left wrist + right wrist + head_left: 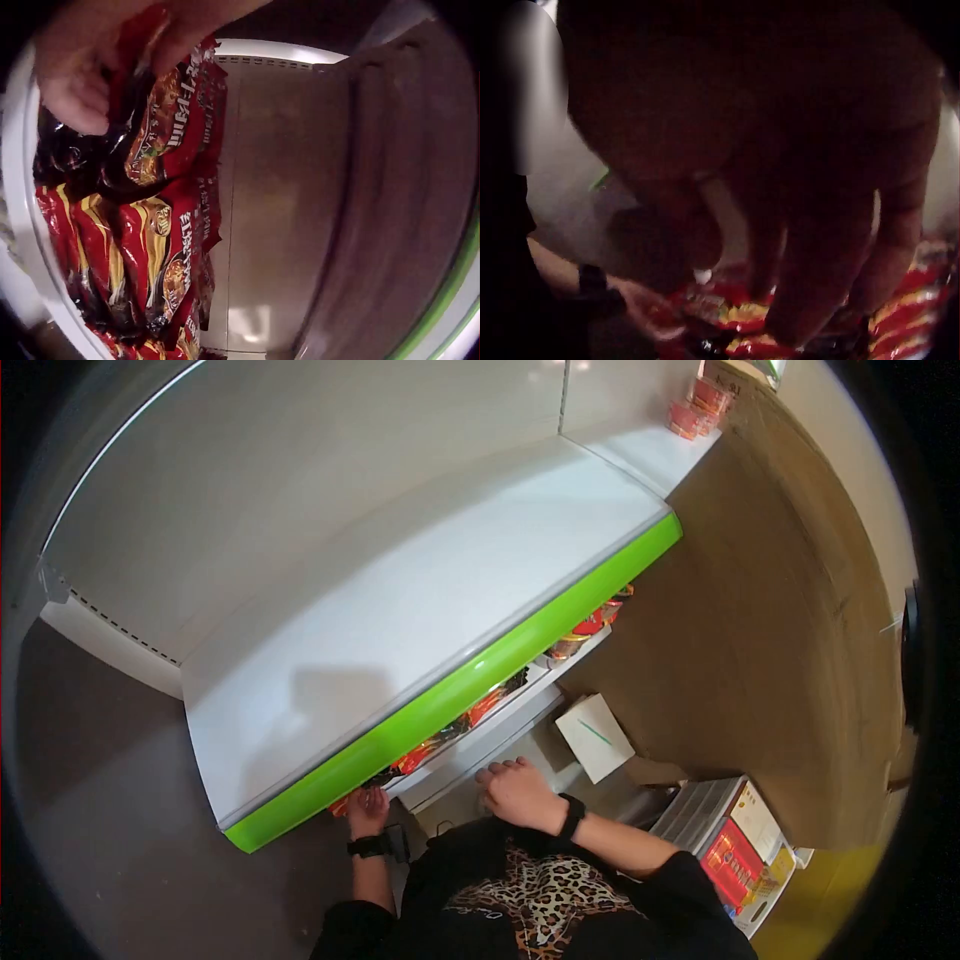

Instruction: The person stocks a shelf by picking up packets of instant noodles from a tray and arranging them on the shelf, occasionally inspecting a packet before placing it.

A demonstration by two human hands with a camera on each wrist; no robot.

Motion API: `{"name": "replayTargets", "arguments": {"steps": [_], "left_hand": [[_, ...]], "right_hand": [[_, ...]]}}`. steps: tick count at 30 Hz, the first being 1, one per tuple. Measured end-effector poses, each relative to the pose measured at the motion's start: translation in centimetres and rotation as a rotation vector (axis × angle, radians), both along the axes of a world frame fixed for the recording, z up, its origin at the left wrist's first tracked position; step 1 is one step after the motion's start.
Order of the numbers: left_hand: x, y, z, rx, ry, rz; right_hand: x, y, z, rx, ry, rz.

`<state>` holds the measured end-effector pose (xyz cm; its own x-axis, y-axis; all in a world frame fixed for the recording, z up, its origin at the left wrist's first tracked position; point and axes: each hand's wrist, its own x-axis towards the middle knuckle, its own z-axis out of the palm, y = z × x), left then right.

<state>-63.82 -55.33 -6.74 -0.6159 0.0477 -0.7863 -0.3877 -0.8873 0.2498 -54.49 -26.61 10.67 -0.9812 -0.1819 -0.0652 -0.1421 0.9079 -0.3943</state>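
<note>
My left hand [368, 812] is at the left end of the lower shelf, below the green edge strip. In the left wrist view its fingers and thumb pinch a red instant noodle packet [161, 112] at the top of a row. More red and yellow noodle packets [142, 247] stand packed together just below it. My right hand [523, 796] hovers in front of the lower shelf, fingers loosely bent and holding nothing. The right wrist view shows that hand dark and close up, its fingertips overlapping the noodle packets there.
A white upper shelf [450, 590] with a green front strip [460, 695] overhangs the packets. Red cup tubs [690, 420] stand at the back right. A white box [595, 738] lies below the shelf. To the right are a brown cardboard sheet [760, 610] and a crate with a red package [733, 865].
</note>
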Motion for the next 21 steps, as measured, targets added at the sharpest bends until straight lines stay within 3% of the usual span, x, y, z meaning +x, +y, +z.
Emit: {"name": "replayTargets", "arguments": {"steps": [3,5,8,9,11,12,14,17,18,21], "left_hand": [[1.1,-0.2,-0.1,-0.060,-0.093,-0.088],[1.4,-1.0,-1.5,0.088,0.027,-0.351],[2.0,1.7,0.3,-0.066,-0.049,-0.376],[1.9,2.3,0.4,-0.099,-0.085,-0.432],[2.2,3.3,0.3,-0.089,-0.119,-0.484],[2.0,3.8,-0.4,-0.097,-0.113,-0.521],[1.5,4.3,-1.0,-0.106,-0.113,-0.581],[1.2,5.2,-1.5,-0.038,-0.107,-0.571],[0.8,4.6,-3.8,-0.049,-0.074,-0.582],[0.8,6.3,-1.6,-0.110,-0.139,-0.611]], "right_hand": [[2.6,0.8,11.0,0.100,0.165,0.075],[4.8,1.5,17.6,0.087,0.151,0.127],[6.8,1.8,24.2,0.205,0.252,0.141],[6.9,2.2,28.0,0.263,-0.163,0.262],[8.5,0.2,26.3,0.355,0.112,-0.009],[8.7,0.6,25.7,0.359,0.088,-0.039],[8.9,1.4,24.8,0.787,0.452,0.196],[8.4,1.4,25.9,0.759,0.446,0.157],[8.0,2.1,25.7,0.740,0.564,0.163],[8.7,2.6,24.9,0.711,0.539,0.121]]}}
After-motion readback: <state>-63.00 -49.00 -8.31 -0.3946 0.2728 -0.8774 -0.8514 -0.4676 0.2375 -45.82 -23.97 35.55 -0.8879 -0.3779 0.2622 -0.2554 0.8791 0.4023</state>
